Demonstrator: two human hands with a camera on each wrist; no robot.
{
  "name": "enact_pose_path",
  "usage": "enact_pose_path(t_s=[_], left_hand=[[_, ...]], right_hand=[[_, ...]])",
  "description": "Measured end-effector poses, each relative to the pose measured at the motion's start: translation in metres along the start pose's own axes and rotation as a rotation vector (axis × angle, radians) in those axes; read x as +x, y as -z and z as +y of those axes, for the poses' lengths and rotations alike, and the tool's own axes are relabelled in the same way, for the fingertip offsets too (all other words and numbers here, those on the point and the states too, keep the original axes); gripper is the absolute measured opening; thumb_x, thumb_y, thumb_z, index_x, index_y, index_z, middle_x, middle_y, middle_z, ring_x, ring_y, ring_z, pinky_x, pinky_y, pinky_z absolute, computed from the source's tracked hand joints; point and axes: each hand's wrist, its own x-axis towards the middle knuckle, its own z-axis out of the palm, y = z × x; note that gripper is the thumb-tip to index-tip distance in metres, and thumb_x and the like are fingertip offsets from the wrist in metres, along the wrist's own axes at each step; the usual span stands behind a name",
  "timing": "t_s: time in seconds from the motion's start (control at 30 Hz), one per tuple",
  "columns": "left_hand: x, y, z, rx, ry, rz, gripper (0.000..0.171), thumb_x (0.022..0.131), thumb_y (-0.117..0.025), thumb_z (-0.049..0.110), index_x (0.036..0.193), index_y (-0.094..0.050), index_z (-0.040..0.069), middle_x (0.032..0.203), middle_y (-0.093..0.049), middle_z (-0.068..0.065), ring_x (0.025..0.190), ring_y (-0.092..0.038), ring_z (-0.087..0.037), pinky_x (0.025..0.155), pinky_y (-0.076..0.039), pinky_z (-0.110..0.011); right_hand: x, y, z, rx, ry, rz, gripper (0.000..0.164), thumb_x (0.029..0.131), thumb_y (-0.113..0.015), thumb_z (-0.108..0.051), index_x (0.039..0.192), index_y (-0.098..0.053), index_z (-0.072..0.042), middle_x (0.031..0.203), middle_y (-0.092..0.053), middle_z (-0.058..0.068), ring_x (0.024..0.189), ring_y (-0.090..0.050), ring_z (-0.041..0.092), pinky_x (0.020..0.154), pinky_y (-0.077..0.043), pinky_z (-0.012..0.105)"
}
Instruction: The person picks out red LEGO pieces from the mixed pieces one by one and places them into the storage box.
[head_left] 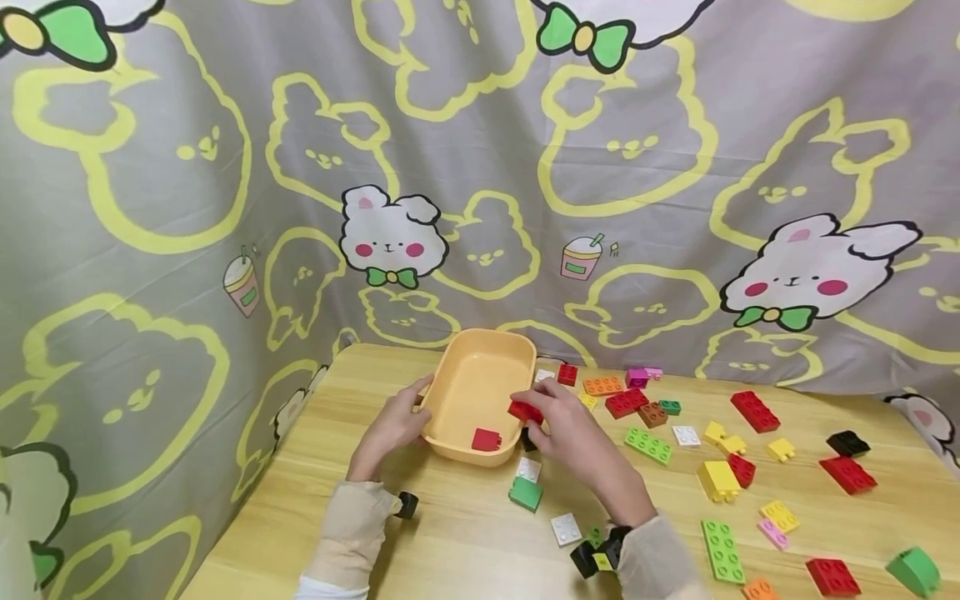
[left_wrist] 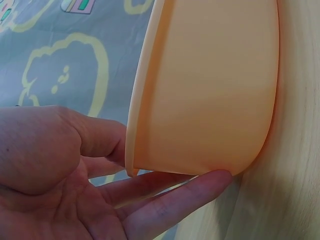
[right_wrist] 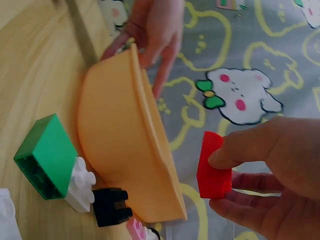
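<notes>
My left hand [head_left: 392,427] grips the left side of a yellow-orange plastic tub [head_left: 474,385]. In the left wrist view, the thumb is at the tub's rim and the fingers [left_wrist: 175,205] lie against its outer wall. Pinched between thumb and fingers of my right hand [right_wrist: 270,170] is a red toy building brick [right_wrist: 212,172], held above the tub's right rim. Inside the tub, near its front end, lies another red brick [head_left: 486,440]. Right beside the tub's outer wall are a black brick [right_wrist: 111,206], a white brick [right_wrist: 81,185] and a green brick [right_wrist: 50,155].
Many loose bricks are spread over the right of the wooden table [head_left: 442,533], among them a light green brick [head_left: 722,551], a yellow brick [head_left: 718,481] and a dark green curved brick [head_left: 912,572]. A patterned grey curtain [head_left: 480,167] hangs behind and at the left.
</notes>
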Motion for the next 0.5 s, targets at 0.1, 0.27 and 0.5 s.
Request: enact_pose_path(t_s=[0.1, 0.27, 0.5], left_hand=[[0.0, 0.001, 0.0, -0.002, 0.001, 0.002, 0.066, 0.087, -0.046, -0.003, 0.149, -0.028, 0.009, 0.127, -0.047, -0.034, 0.072, -0.065, -0.026, 0.055, -0.058, -0.038], [0.001, 0.001, -0.001, 0.0, 0.004, -0.003, 0.066, 0.087, -0.046, -0.003, 0.149, -0.028, 0.009, 0.127, -0.047, -0.034, 0.072, -0.065, -0.026, 0.054, -0.058, -0.038], [-0.001, 0.003, 0.0, -0.001, -0.003, -0.005, 0.066, 0.087, -0.047, -0.003, 0.149, -0.029, 0.007, 0.127, -0.047, -0.034, 0.066, -0.064, -0.023, 0.054, -0.058, -0.042]], right_hand=[[0.007, -0.004, -0.006, -0.029, 0.02, -0.032, 0.041, 0.082, -0.069, -0.009, 0.121, -0.064, -0.016, 0.106, -0.054, 0.0, 0.086, -0.055, 0.011, 0.073, -0.053, 0.021], [0.022, -0.011, -0.015, -0.067, 0.074, -0.076, 0.036, 0.082, -0.066, -0.01, 0.118, -0.066, -0.016, 0.106, -0.053, 0.002, 0.082, -0.054, 0.011, 0.071, -0.052, 0.02], [0.042, -0.028, -0.025, -0.057, 0.137, -0.157, 0.031, 0.082, -0.069, -0.01, 0.113, -0.068, -0.011, 0.102, -0.055, 0.005, 0.076, -0.054, 0.012, 0.064, -0.05, 0.017]])
